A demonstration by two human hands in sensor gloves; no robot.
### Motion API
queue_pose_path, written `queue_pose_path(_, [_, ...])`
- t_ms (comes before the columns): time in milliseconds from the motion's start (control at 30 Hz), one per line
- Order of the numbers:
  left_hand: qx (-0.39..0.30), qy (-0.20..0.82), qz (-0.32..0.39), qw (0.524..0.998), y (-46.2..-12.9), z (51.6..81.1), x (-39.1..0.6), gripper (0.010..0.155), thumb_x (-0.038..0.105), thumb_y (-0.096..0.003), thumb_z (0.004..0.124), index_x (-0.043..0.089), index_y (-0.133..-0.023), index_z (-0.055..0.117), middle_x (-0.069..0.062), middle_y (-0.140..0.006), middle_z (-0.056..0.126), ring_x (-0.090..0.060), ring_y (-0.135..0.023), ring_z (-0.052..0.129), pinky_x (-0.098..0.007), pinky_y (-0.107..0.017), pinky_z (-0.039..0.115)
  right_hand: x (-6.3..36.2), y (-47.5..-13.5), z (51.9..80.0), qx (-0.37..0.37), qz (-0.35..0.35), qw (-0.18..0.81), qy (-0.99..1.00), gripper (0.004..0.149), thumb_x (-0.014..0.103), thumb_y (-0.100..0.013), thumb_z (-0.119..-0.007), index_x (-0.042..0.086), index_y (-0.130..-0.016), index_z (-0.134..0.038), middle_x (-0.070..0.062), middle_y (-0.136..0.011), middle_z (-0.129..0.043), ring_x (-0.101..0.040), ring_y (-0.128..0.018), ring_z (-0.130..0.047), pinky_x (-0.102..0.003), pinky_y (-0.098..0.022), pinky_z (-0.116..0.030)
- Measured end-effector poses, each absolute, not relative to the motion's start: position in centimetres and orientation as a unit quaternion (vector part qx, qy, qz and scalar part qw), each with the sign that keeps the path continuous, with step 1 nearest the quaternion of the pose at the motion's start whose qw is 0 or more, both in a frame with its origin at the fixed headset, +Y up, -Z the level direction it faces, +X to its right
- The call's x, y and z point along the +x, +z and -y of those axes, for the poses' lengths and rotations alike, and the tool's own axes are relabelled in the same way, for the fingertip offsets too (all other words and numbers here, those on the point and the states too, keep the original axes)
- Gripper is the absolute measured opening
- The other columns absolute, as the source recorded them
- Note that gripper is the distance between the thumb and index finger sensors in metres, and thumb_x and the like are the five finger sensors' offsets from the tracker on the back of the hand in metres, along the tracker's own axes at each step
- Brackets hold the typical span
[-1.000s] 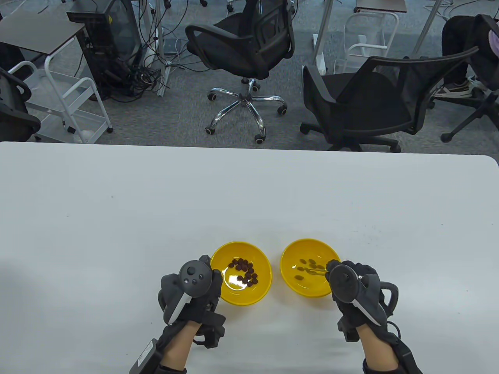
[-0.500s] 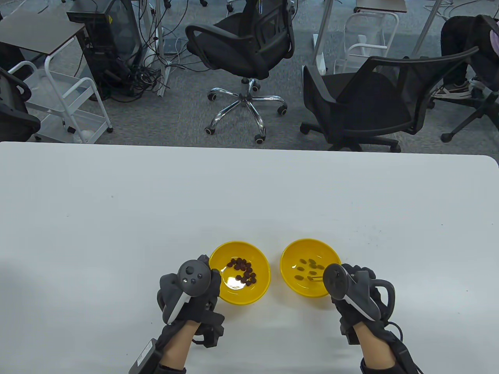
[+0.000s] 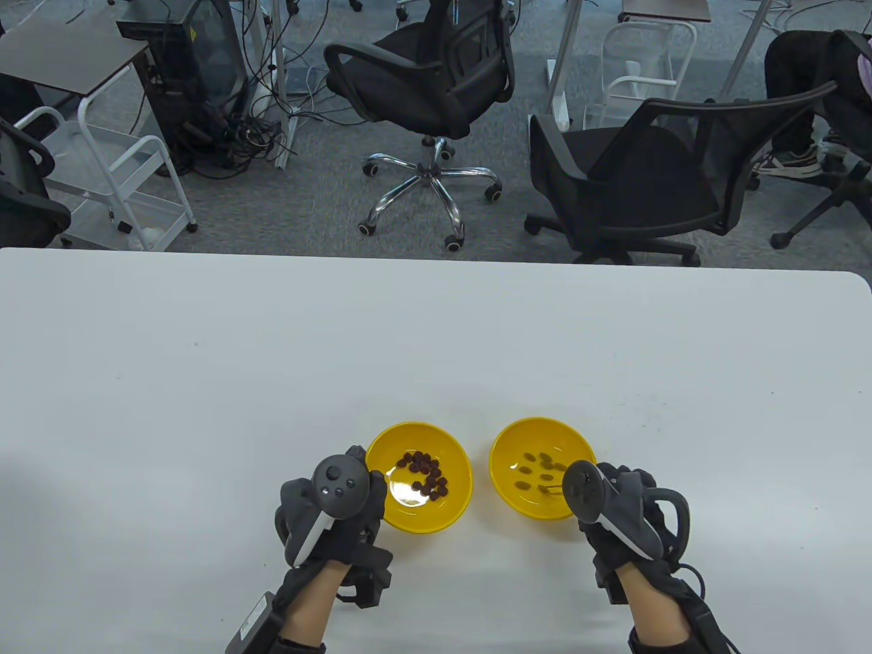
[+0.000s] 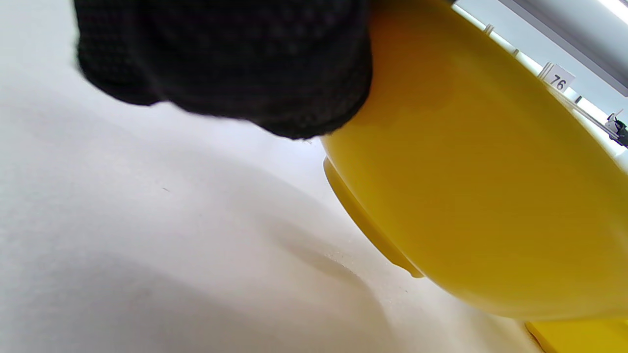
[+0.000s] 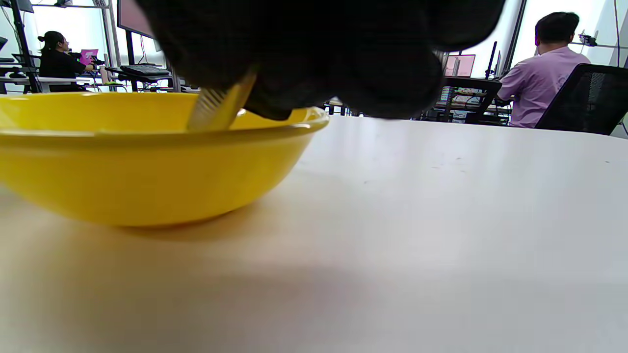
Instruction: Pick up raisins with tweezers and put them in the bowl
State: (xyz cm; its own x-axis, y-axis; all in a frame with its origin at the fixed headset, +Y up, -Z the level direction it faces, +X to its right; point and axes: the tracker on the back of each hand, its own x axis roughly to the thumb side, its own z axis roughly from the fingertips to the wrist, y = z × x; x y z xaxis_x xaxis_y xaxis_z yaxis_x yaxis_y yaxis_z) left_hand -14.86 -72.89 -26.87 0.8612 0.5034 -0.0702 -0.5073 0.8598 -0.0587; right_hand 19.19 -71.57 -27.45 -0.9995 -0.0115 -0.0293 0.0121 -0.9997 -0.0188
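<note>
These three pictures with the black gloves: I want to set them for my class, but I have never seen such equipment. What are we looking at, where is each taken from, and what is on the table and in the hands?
These are a person's two hands in black sensor gloves, each with a tracker strapped to its back; no robot is involved. The wide picture looks down on a white table. The other two come from small cameras on the wrists, so they sit low and close.

On the table stand two yellow bowls. The left bowl holds a cluster of dark raisins; the right bowl holds a few scattered ones. The left hand touches the left bowl's outer wall, seen close in the left wrist view. The right hand holds metal tweezers that reach over the right bowl's rim into it. Whether the tips hold a raisin cannot be seen.
</note>
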Motion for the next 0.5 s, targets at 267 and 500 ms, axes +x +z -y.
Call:
queue_pose_path(267, [-0.037, 0.264, -0.027, 0.963, -26.9, 72.9, -14.9, 0.059, 0.032, -0.0549, 0.062, -0.007, -0.098, 0.057, -0.007, -0.042, 0.101, -0.008, -0.014, 0.099, -0.039, -0.036, 0.089, 20.3, -27.1, 70.5, 0.036, -0.054, -0.037, -0.997, 0.045, 0.033, -0.042, -0.079, 0.014, -0.082, -0.091, -0.003, -0.063, -0.090, -0.019, -0.045, -0.095, -0.056, -0.063, -0.063])
queue_pose_path(500, [-0.037, 0.266, -0.033, 0.963, -26.9, 72.9, -15.1, 0.059, 0.032, -0.0549, 0.062, -0.007, -0.098, 0.057, -0.007, -0.043, 0.101, -0.008, -0.014, 0.099, -0.039, -0.036, 0.089, 22.1, -26.8, 69.7, 0.069, -0.138, -0.105, -0.982, 0.046, 0.033, -0.043, -0.078, 0.014, -0.083, -0.090, -0.003, -0.063, -0.090, -0.019, -0.044, -0.095, -0.056, -0.062, -0.064])
